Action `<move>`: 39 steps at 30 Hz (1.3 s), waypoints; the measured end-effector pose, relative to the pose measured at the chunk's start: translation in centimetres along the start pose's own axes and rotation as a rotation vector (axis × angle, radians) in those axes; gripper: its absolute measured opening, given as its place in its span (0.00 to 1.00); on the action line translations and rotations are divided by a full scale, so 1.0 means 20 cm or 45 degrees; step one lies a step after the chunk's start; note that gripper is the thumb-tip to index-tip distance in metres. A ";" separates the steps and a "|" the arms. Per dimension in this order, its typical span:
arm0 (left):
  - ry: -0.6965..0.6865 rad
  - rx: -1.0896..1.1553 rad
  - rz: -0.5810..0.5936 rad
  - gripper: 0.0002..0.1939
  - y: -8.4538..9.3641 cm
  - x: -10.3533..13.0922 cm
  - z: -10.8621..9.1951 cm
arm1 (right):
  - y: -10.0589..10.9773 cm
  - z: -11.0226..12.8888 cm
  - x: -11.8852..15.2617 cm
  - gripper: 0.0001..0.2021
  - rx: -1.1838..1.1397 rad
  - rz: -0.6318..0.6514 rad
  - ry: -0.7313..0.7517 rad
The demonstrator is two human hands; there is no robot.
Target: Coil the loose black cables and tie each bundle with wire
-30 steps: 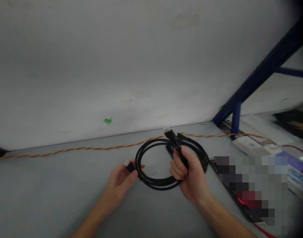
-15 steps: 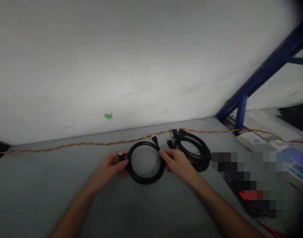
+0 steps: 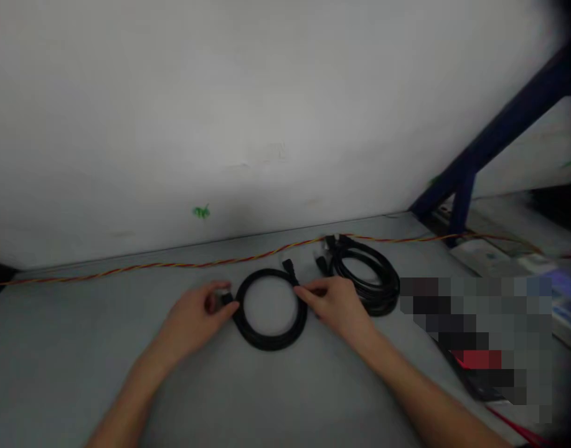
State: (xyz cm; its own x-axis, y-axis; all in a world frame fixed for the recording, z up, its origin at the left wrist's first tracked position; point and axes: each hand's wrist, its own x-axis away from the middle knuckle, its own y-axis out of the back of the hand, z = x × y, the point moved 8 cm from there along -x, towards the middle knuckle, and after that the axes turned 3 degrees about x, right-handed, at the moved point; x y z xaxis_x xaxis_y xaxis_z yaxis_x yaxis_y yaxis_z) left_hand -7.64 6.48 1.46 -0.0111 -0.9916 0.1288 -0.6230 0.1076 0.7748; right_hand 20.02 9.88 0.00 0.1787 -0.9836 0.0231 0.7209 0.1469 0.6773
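A coiled black cable (image 3: 272, 342) lies as a ring on the grey table, with a black plug (image 3: 289, 267) sticking out at its upper right. Beside its left edge, my left hand (image 3: 194, 316) has thumb and forefinger apart around the cable's other plug (image 3: 227, 298), the thumb tip touching the coil. On the right side of the ring, my right hand (image 3: 334, 302) pinches the cable just below the upper plug. Just behind that hand rest more coiled black cables (image 3: 376, 283) with several plugs, partly covered by my fingers.
A twisted red and yellow wire (image 3: 173, 266) runs across the back of the table (image 3: 70, 348), near the white wall (image 3: 266, 112). A blue metal brace (image 3: 490, 143) slants down at the right. Boxes (image 3: 558, 283) and a blurred-out patch are also on the right.
My left forefinger has lifted and spread away from the left plug. The coil sits slightly further left and flat, and my right hand still pinches it. The view has shifted a little.
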 end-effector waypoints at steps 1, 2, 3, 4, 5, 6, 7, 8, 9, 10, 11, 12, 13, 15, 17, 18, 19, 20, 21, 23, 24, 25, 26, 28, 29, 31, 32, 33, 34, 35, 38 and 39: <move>-0.001 -0.014 -0.002 0.29 0.00 0.00 0.00 | 0.00 0.00 0.00 0.19 0.003 -0.004 0.007; -0.009 -0.019 -0.010 0.29 0.01 0.00 0.00 | 0.00 0.00 0.00 0.19 0.005 -0.012 0.017; -0.023 -0.012 -0.018 0.28 0.01 0.00 -0.01 | 0.01 0.00 0.00 0.19 0.013 -0.023 0.029; -0.043 0.007 -0.025 0.27 0.02 0.00 -0.02 | 0.02 0.01 0.00 0.20 0.031 -0.042 0.041; -0.066 0.029 -0.023 0.25 0.02 0.01 -0.04 | 0.04 0.01 0.00 0.22 0.053 -0.063 0.050; -0.086 0.047 -0.013 0.24 0.03 0.01 -0.05 | 0.06 0.01 0.00 0.23 0.071 -0.091 0.055; -0.101 0.054 0.006 0.22 0.03 0.02 -0.07 | 0.08 0.01 0.00 0.23 0.078 -0.126 0.059; -0.113 0.050 0.031 0.21 0.03 0.03 -0.08 | 0.10 0.02 0.00 0.22 0.071 -0.162 0.068; -0.122 0.036 0.065 0.21 0.02 0.03 -0.09 | 0.12 0.03 0.00 0.21 0.045 -0.192 0.087; -0.128 0.015 0.097 0.20 0.02 0.04 -0.09 | 0.12 0.04 0.00 0.19 0.008 -0.207 0.116; -0.137 -0.012 0.121 0.19 0.01 0.04 -0.09 | 0.12 0.06 0.01 0.17 -0.025 -0.204 0.159; -0.151 -0.039 0.132 0.17 0.01 0.05 -0.09 | 0.11 0.09 0.02 0.15 -0.041 -0.177 0.219; -0.164 -0.062 0.145 0.16 0.01 0.05 -0.09 | 0.09 0.13 0.03 0.14 -0.039 -0.132 0.301; -0.176 -0.092 0.161 0.13 0.00 0.05 -0.09 | 0.04 0.21 0.08 0.12 0.007 -0.026 0.507; -0.171 -0.108 0.156 0.12 -0.01 0.04 -0.09 | -0.03 0.29 0.15 0.10 0.065 0.095 0.702; -0.163 -0.110 0.159 0.12 -0.01 0.04 -0.09 | -0.07 0.32 0.18 0.10 0.080 0.160 0.771; -0.154 -0.108 0.160 0.13 -0.02 0.04 -0.09 | -0.11 0.34 0.21 0.11 0.091 0.231 0.819; -0.141 -0.102 0.157 0.13 -0.03 0.03 -0.09 | -0.15 0.35 0.23 0.12 0.100 0.297 0.850; -0.124 -0.090 0.157 0.12 -0.03 0.03 -0.09 | -0.18 0.35 0.25 0.13 0.107 0.348 0.868; -0.082 -0.028 0.170 0.12 -0.05 0.03 -0.07 | -0.23 0.35 0.26 0.12 0.120 0.400 0.881; -0.063 0.022 0.174 0.11 -0.06 0.03 -0.07 | -0.24 0.34 0.27 0.11 0.128 0.412 0.885; -0.050 0.083 0.170 0.11 -0.06 0.02 -0.06 | -0.25 0.34 0.27 0.11 0.133 0.412 0.886; -0.048 0.156 0.159 0.10 -0.05 0.02 -0.05 | -0.26 0.33 0.26 0.10 0.135 0.411 0.883; -0.061 0.312 0.086 0.10 0.00 0.01 -0.04 | -0.26 0.33 0.26 0.10 0.130 0.417 0.878; -0.068 0.382 0.026 0.10 0.04 0.00 -0.02 | -0.26 0.33 0.25 0.11 0.126 0.421 0.876; -0.062 0.477 -0.128 0.13 0.14 -0.02 0.02 | -0.25 0.33 0.25 0.11 0.118 0.420 0.871; -0.045 0.489 -0.210 0.14 0.19 -0.02 0.06 | -0.25 0.33 0.25 0.11 0.119 0.419 0.869; -0.024 0.480 -0.288 0.15 0.24 -0.03 0.10 | -0.25 0.33 0.25 0.10 0.120 0.415 0.867; -0.003 0.459 -0.359 0.15 0.29 -0.03 0.14 | -0.25 0.33 0.26 0.10 0.123 0.412 0.867; 0.020 0.426 -0.427 0.15 0.34 -0.03 0.18 | -0.25 0.34 0.27 0.10 0.125 0.414 0.872; 0.127 0.290 -0.533 0.16 0.45 -0.02 0.31 | -0.27 0.36 0.31 0.10 0.142 0.466 0.926; 0.168 0.247 -0.538 0.17 0.47 -0.02 0.36 | -0.28 0.37 0.32 0.11 0.151 0.490 0.955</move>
State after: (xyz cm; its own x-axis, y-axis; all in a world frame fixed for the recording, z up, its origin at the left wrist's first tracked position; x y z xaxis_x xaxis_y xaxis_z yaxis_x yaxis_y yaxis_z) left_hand -19.18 7.41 4.32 0.3655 -0.9269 -0.0853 -0.6861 -0.3302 0.6482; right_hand 12.09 1.91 1.77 0.8238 -0.5314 -0.1974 0.4513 0.4040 0.7957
